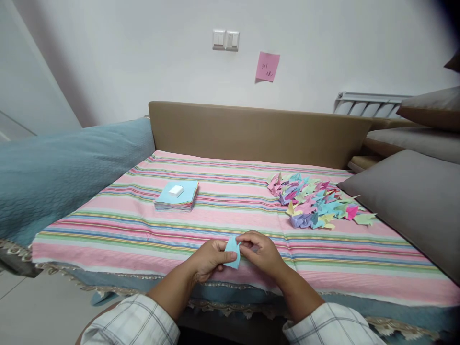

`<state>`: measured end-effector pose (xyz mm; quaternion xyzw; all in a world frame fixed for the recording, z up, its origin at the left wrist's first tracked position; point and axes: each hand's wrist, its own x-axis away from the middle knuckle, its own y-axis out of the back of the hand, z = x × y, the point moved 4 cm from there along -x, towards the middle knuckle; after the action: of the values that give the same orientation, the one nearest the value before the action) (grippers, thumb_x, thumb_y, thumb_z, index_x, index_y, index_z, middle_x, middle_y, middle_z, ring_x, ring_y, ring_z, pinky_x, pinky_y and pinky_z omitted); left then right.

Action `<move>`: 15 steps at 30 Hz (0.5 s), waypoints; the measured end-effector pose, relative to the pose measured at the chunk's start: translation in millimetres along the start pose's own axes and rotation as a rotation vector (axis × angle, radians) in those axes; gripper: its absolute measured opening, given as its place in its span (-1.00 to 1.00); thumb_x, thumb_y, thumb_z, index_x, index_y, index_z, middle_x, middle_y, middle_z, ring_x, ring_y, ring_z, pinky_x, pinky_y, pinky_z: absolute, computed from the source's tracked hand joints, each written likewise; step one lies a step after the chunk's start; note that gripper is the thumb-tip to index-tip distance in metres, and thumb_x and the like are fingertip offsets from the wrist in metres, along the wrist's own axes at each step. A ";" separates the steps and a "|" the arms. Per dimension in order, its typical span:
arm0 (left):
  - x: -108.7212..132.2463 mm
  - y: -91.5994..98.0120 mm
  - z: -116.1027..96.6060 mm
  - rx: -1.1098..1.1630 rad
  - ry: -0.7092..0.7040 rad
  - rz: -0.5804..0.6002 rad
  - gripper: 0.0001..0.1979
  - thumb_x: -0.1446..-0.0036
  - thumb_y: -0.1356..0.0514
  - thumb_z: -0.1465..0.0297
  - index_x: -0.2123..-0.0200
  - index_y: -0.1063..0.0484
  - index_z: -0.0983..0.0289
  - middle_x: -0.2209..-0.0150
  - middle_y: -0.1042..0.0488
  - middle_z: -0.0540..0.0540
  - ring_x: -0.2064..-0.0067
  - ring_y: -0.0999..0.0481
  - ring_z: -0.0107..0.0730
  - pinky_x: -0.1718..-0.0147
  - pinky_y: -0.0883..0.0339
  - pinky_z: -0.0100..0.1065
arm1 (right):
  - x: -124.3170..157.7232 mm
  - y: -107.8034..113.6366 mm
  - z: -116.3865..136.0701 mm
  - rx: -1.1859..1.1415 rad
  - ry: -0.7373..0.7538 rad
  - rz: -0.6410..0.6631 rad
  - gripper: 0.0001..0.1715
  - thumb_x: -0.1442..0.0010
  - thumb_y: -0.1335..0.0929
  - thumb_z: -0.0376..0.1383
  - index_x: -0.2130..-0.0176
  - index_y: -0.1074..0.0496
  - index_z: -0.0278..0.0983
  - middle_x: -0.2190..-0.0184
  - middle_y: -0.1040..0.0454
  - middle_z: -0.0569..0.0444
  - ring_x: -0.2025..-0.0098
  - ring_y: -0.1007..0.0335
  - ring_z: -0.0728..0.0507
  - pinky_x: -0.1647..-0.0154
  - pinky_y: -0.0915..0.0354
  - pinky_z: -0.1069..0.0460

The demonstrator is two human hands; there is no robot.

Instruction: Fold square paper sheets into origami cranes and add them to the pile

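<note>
A small light-blue folded paper (233,250) is pinched between both my hands near the front edge of the striped cloth (143,230). My left hand (208,258) grips its left side with thumb on top. Its right upper part is held by the closed fingers of my right hand (261,250). A stack of coloured square papers (178,196) with a small white object (176,190) on top lies farther back on the left. A heap of several folded paper cranes (312,201) in pastel colours lies at the back right.
A blue blanket (53,172) lies at the left. Grey cushions (413,201) border the right side. A tan backboard (251,132) runs behind the cloth. A pink note (267,66) and wall switches (225,40) are on the wall.
</note>
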<state>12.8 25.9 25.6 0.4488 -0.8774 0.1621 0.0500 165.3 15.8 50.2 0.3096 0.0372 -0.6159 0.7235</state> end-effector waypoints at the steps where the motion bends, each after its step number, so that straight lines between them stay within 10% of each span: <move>1: -0.2 0.7 -0.2 -0.011 -0.002 -0.013 -0.65 0.28 -0.42 0.19 0.54 -0.48 0.37 0.63 -0.24 -0.08 0.61 -0.08 -0.66 0.68 0.16 -0.52 | 0.0 1.4 2.3 0.056 0.044 0.002 -0.79 -0.06 -0.35 -0.36 0.23 -0.49 -0.22 0.35 -0.48 0.05 0.34 -0.38 -0.06 0.30 -0.31 0.03; 15: -0.9 1.0 -3.5 -0.026 -0.061 -0.168 -0.61 0.37 -0.43 0.15 0.60 -0.48 0.36 0.68 -0.25 -0.10 0.59 -0.07 -0.62 0.56 0.12 -0.47 | 3.6 -3.5 13.4 0.350 0.357 -0.064 -0.91 -0.15 -0.29 -0.37 0.32 -0.39 -0.22 0.39 -0.45 0.05 0.28 -0.34 -0.11 0.26 -0.29 -0.03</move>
<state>12.3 28.3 28.4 0.5247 -0.8399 0.1323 0.0426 158.5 5.8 58.0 0.5325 0.0669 -0.5714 0.6209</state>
